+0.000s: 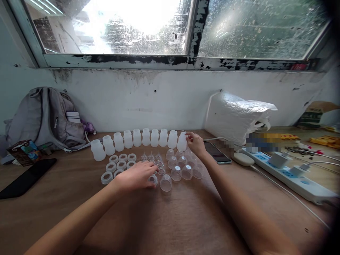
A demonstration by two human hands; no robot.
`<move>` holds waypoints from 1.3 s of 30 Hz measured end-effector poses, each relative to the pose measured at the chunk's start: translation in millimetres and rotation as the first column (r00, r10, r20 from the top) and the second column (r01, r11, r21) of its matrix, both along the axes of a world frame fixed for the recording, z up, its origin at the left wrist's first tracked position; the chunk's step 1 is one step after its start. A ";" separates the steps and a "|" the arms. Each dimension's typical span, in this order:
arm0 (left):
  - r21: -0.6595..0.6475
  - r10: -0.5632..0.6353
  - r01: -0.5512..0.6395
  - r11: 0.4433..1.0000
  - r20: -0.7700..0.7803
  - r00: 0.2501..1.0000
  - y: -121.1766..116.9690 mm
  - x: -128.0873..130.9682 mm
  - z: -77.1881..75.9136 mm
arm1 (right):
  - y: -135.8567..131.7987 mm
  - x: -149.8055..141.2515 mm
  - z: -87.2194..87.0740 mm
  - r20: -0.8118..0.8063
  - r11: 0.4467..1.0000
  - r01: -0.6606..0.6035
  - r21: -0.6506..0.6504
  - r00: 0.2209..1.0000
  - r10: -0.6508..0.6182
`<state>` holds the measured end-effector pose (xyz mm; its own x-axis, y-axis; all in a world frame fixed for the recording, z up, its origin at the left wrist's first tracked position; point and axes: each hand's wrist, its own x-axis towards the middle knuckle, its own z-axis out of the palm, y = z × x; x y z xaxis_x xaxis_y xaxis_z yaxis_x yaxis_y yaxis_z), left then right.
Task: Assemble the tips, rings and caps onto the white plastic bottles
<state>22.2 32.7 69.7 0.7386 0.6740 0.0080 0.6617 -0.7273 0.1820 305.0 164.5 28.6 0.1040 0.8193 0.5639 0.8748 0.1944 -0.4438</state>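
A curved row of frosted white baby bottles (146, 137), all without tops, stands along the back of the table. My right hand (195, 141) pinches the upper edge of the bottle at the right end (182, 142). My left hand (139, 174) hovers low over a group of clear bottle teats (151, 156), fingers stretched and apart; it hides some of them. One teat (153, 180) lies between its thumb and fingers, and whether they touch it I cannot tell. White screw rings (107, 177) lie in rows to the left. Clear domed caps (187, 172) are grouped to the right.
A black phone-like slab (28, 177) and a grey backpack (49, 117) are at the left. Beyond my right hand are a phone (217, 153), a white plastic bag (236, 113) and a power strip (289, 173) with cables. A wall and window close off the back.
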 end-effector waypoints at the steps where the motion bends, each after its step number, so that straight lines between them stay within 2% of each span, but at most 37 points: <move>1: -0.013 0.015 -0.015 1.000 -0.021 1.000 0.8 -1.7 0.1 | 0.6 0.2 -1.5 -0.002 1.000 -0.007 0.002 1.000 0.007; 7: -0.042 0.041 -0.044 0.998 -0.075 0.996 3.5 -4.9 -1.1 | -1.0 1.5 -1.9 -0.007 1.000 -0.020 -0.009 1.000 0.020; 14: 0.011 0.022 -0.023 1.000 0.026 0.999 5.1 -6.6 3.5 | -14.0 -12.7 20.0 -0.054 0.992 0.041 0.116 0.998 -0.035; 17: 0.030 0.019 -0.021 0.999 0.064 0.998 7.7 -10.2 7.9 | -23.5 -29.3 33.1 -0.092 0.991 -0.033 0.130 0.995 0.045; 20: 0.037 0.046 -0.051 0.998 0.128 0.991 9.0 -16.0 17.8 | -36.2 -50.1 45.6 -0.172 0.980 -0.195 0.043 0.965 0.200; 22: 0.042 0.070 -0.079 0.996 0.185 0.980 8.2 -19.7 26.4 | -47.7 -64.3 53.1 -0.237 0.917 -0.393 -0.072 0.899 0.367; 23: 0.049 0.080 -0.093 0.994 0.216 0.973 7.4 -21.0 30.4 | -54.3 -71.0 56.5 -0.269 0.856 -0.500 -0.132 0.849 0.454; 25: 0.077 0.103 -0.130 0.988 0.289 0.952 5.9 -22.1 36.4 | -68.8 -83.4 62.3 -0.346 0.698 -0.673 -0.245 0.733 0.586; 28: 0.124 0.137 -0.203 0.971 0.406 0.904 4.6 -20.9 39.6 | -88.3 -98.2 67.3 -0.475 0.463 -0.807 -0.366 0.590 0.653; 30: 0.127 0.157 -0.238 0.963 0.456 0.876 3.6 -19.6 39.9 | -96.3 -104.8 67.8 -0.519 0.364 -0.840 -0.402 0.537 0.665; 31: 0.122 0.166 -0.249 0.961 0.464 0.870 2.9 -19.1 40.1 | -98.4 -107.0 67.4 -0.526 0.341 -0.846 -0.410 0.525 0.669; 33: 0.112 0.181 -0.255 0.960 0.446 0.877 0.9 -18.4 41.1 | -99.6 -109.4 66.0 -0.526 0.329 -0.846 -0.419 0.522 0.672; 39: 0.055 0.166 -0.192 0.980 0.317 0.934 -1.9 -17.3 41.1 | -97.6 -107.8 64.5 -0.422 0.402 -0.802 -0.442 0.581 0.696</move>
